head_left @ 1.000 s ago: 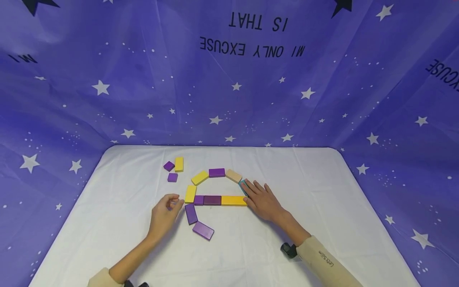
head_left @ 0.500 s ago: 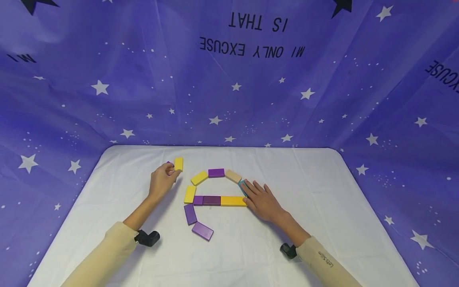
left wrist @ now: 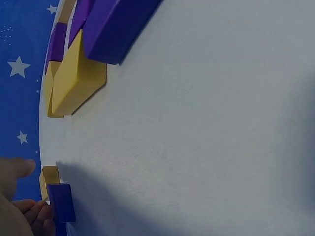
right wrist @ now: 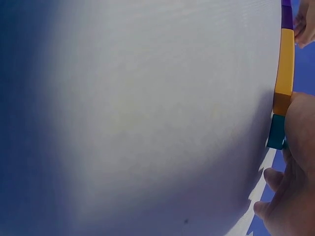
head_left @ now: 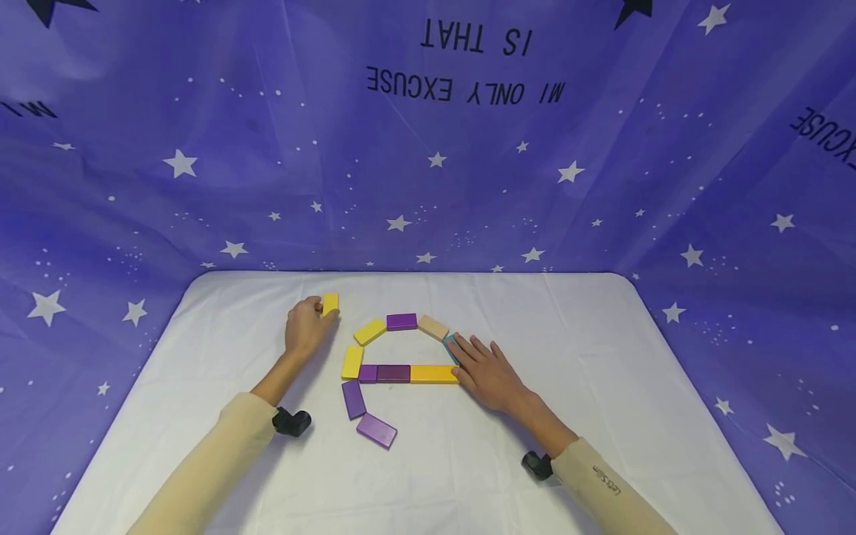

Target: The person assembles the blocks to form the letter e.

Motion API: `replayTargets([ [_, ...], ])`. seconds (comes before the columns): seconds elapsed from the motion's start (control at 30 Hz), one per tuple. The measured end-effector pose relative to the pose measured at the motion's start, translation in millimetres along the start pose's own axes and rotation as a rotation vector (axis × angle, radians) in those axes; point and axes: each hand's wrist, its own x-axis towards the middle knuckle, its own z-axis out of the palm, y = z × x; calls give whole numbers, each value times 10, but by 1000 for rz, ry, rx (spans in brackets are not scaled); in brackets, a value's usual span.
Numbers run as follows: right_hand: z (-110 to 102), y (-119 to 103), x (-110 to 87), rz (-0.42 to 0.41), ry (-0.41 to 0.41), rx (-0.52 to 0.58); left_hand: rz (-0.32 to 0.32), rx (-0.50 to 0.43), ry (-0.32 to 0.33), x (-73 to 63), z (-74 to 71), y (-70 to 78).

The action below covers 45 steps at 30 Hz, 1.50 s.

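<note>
In the head view my left hand [head_left: 309,325] reaches to a yellow block [head_left: 331,305] at the table's back left. Its thumb lies by the block's near end, and in the left wrist view the thumb [left wrist: 22,167] stands apart from the fingers, which bend behind a small purple block [left wrist: 61,202]. The head view hides the small purple blocks under this hand. My right hand [head_left: 491,375] lies flat with spread fingers over a teal block [head_left: 451,348] and the right end of an orange block [head_left: 433,374].
Yellow [head_left: 352,362], purple [head_left: 402,322] and tan [head_left: 433,327] blocks form an arch, with a dark purple block [head_left: 393,374] in the crossbar. Two purple blocks [head_left: 354,399] curve below its left end. A star-printed purple cloth [head_left: 428,186] surrounds the white table [head_left: 568,312].
My left hand has moved from beside the arch's left side up to the loose blocks at the back left. The right hand has stayed on the teal and orange blocks.
</note>
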Motion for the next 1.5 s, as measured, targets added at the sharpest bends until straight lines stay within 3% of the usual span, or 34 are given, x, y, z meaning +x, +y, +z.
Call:
replayTargets([
  [0.27,18,0,5,0,4,-1,11,130,-2,54,39,6],
  [0.5,2,-2,5,-4,9,10,-48,163,-22,27,33,14],
  [0.7,-11,-8,13,3,-12,6,9,167,-13,19,35,-18],
  [0.83,-7,-7,15,1,0,4,74,120,-16,-2,24,-12],
  [0.97,-3,-8,12,1,-4,2,118,3,-57,-77,-5,37],
  [1.1,-6,-9,6,0,-8,3,132,-90,-122,-199,-34,108],
  [1.5,19,20,7,-6,-9,-1,206,-180,-247,-631,-118,413],
])
